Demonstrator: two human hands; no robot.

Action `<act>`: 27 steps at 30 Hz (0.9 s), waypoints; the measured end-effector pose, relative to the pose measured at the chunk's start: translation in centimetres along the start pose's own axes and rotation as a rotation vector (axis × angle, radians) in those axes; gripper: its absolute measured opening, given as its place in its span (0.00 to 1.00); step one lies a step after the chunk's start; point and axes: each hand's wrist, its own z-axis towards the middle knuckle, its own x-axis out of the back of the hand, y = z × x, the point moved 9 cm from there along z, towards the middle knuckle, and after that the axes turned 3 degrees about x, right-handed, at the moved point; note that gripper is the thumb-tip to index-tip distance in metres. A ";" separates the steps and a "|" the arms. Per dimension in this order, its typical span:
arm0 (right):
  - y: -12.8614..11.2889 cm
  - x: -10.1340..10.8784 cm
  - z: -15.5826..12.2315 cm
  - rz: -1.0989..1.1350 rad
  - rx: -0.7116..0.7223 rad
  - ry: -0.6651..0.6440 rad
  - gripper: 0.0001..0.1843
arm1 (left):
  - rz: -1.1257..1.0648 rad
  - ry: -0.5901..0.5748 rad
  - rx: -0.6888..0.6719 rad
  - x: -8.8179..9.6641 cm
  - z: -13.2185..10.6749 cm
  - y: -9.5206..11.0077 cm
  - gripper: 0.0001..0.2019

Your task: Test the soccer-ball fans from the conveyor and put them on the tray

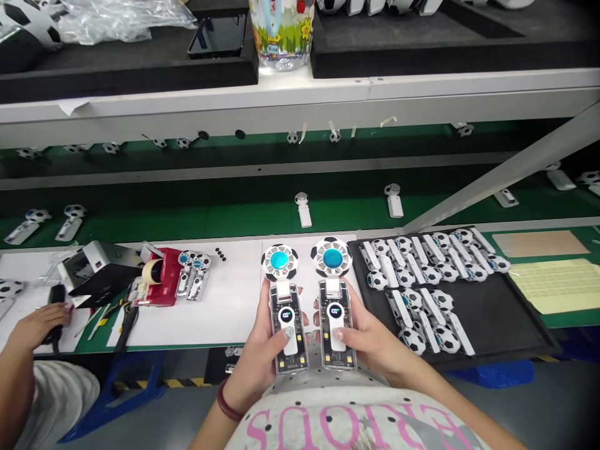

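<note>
**Two Hands Gripping Two Soccer Fans**

The left hand (255,353) and the right hand (363,331) are each gripping one of two see-through plastic fans (288,328) with round black-and-white soccer-ball heads, side by side above a long white mat (229,312). A flat black tray (497,322) of more fans (434,269) is sitting just beside them at 3 o'clock. Another person's hand (37,325) is working at 9 o'clock.

The handheld fans (280,262) show black-and-white football patterns around teal centres; the shirt (356,425) is pale with pink lettering and black dots; the tray (509,331) is black.
</note>
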 end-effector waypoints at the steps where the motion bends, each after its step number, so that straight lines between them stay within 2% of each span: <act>1: -0.1 0.0 0.0 -0.008 0.008 -0.001 0.43 | -0.009 -0.011 0.009 -0.1 0.0 -0.1 0.38; 8: 0.1 0.2 0.1 -0.017 -0.009 0.016 0.42 | -0.065 -0.103 0.042 -0.8 -0.2 0.0 0.40; 16: 0.2 0.3 0.2 -0.001 -0.025 0.022 0.41 | -0.041 -0.121 0.051 -1.2 -0.1 0.2 0.40; 22: 0.4 0.1 0.3 0.047 -0.055 0.014 0.44 | -0.020 -0.111 0.066 -1.1 0.1 0.2 0.42; 27: 0.5 0.3 0.3 0.048 -0.093 0.060 0.50 | 0.000 -0.113 0.063 -0.9 0.1 0.1 0.42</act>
